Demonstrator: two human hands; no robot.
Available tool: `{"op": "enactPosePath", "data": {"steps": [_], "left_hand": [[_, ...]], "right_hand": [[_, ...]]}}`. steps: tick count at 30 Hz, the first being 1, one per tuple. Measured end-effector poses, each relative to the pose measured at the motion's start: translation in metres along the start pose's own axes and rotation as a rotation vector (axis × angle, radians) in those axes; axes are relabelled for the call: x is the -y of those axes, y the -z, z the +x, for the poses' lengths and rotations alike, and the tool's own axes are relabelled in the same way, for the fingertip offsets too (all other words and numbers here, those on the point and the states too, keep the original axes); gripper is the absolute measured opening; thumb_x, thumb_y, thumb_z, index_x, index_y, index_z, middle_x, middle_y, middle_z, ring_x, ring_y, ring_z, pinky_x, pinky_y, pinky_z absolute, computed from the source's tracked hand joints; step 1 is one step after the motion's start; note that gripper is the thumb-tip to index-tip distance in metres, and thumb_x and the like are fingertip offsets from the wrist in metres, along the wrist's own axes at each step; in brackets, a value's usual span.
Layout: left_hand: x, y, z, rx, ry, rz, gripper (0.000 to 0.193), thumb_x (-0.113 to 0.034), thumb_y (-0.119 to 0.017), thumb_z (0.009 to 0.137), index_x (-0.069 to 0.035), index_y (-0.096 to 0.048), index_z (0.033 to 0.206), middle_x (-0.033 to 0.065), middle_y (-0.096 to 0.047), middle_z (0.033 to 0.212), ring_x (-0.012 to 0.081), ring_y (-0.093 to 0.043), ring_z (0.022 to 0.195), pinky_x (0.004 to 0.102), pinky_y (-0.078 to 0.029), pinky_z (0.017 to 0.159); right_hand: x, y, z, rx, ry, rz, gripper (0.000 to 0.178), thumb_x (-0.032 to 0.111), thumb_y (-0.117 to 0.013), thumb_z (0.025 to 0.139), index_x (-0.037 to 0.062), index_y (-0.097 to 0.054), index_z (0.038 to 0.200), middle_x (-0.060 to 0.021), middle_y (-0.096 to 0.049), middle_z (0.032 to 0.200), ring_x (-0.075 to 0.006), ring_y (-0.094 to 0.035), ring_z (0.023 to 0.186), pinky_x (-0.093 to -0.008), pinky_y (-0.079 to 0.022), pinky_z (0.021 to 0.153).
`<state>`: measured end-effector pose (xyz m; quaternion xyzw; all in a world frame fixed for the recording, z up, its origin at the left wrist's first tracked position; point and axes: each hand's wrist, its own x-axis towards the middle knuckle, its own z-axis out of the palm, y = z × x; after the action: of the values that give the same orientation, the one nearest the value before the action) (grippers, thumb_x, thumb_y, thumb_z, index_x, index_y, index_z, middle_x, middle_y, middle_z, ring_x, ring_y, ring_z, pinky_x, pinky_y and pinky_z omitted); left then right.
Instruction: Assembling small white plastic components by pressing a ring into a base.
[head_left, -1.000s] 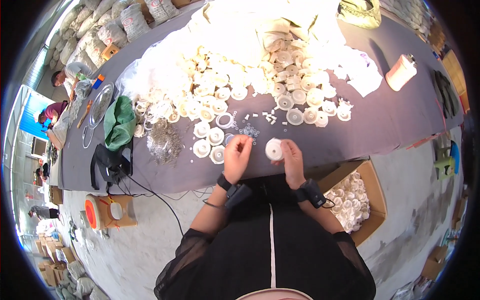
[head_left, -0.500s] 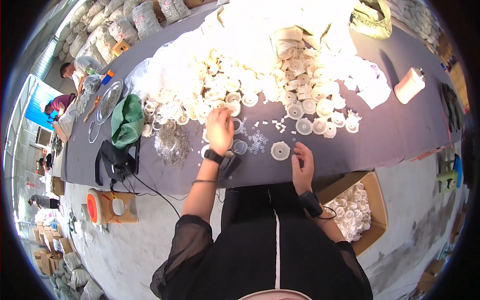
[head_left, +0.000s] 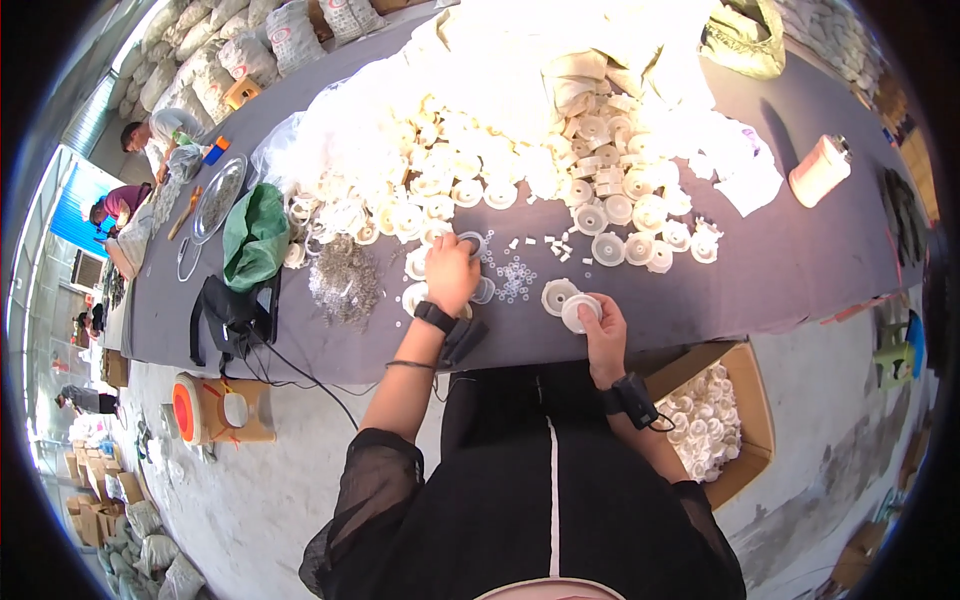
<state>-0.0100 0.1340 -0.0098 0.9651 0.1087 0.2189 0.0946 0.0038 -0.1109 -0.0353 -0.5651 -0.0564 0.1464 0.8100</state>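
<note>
A round white plastic disc (head_left: 578, 314) is pinched in my right hand (head_left: 606, 334), thumb on its face. It overlaps a second round white plastic part (head_left: 556, 295) lying on the grey cloth. My left hand (head_left: 453, 274) has its fingertips closed on the edge of a translucent round plastic piece (head_left: 471, 241); the fingers partly hide it. Beside the left wrist lies another translucent round piece (head_left: 484, 290). Tiny clear rings (head_left: 515, 282) are scattered between my hands, with several small white plugs (head_left: 559, 246) behind them.
Piles of white plastic parts (head_left: 600, 185) cover the table's middle. A heap of small metallic pieces (head_left: 343, 285), a green bag (head_left: 255, 240) and a black pouch with cables (head_left: 237, 318) lie left. A thread cone (head_left: 820, 171) stands right; an open carton of white parts (head_left: 705, 425) sits below.
My right hand has gone from empty to pinching the white disc. The left hand has moved slightly down and right, its fingertips now at the translucent piece.
</note>
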Motion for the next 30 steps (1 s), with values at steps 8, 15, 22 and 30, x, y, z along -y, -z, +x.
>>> {"op": "enactPosePath", "data": {"steps": [8, 15, 22, 30], "left_hand": [[0.007, -0.004, 0.003, -0.138, 0.025, -0.149, 0.005, -0.008, -0.061, 0.069, -0.005, -0.059, 0.073, 0.0083, -0.057, 0.071, 0.0256, -0.055, 0.069, 0.0356, -0.044, 0.062], [0.006, 0.005, 0.002, -0.239, 0.077, -0.178, 0.007, -0.003, -0.058, 0.07, -0.004, -0.057, 0.077, 0.0096, -0.057, 0.072, 0.0234, -0.057, 0.062, 0.0331, -0.045, 0.055], [0.003, 0.006, -0.001, -0.156, 0.099, -0.257, 0.009, -0.001, -0.06, 0.071, -0.002, -0.058, 0.079, 0.0086, -0.058, 0.072, 0.0191, -0.057, 0.06, 0.028, -0.046, 0.056], [-0.002, 0.01, -0.001, -0.109, 0.363, -1.111, 0.016, 0.003, -0.056, 0.079, 0.003, -0.06, 0.095, 0.0082, -0.063, 0.084, 0.0075, -0.057, 0.069, 0.0195, -0.047, 0.061]], "right_hand": [[-0.002, 0.006, -0.002, 0.018, -0.001, 0.023, 0.019, 0.01, -0.056, 0.084, -0.0005, -0.052, 0.099, -0.0028, -0.057, 0.087, -0.006, -0.053, 0.076, -0.019, -0.044, 0.068], [-0.002, 0.006, -0.003, 0.029, 0.004, 0.039, 0.018, 0.01, -0.056, 0.084, 0.0, -0.052, 0.099, -0.0027, -0.057, 0.088, -0.0059, -0.053, 0.077, -0.0189, -0.044, 0.069], [0.001, 0.007, -0.004, 0.029, 0.0, 0.058, 0.018, 0.01, -0.055, 0.084, -0.0001, -0.051, 0.099, -0.003, -0.058, 0.088, -0.0061, -0.054, 0.077, -0.0189, -0.044, 0.069], [0.002, 0.007, -0.008, -0.023, -0.025, 0.174, 0.02, 0.014, -0.05, 0.087, 0.0003, -0.05, 0.102, -0.0056, -0.058, 0.09, -0.0098, -0.056, 0.075, -0.024, -0.048, 0.063]]}}
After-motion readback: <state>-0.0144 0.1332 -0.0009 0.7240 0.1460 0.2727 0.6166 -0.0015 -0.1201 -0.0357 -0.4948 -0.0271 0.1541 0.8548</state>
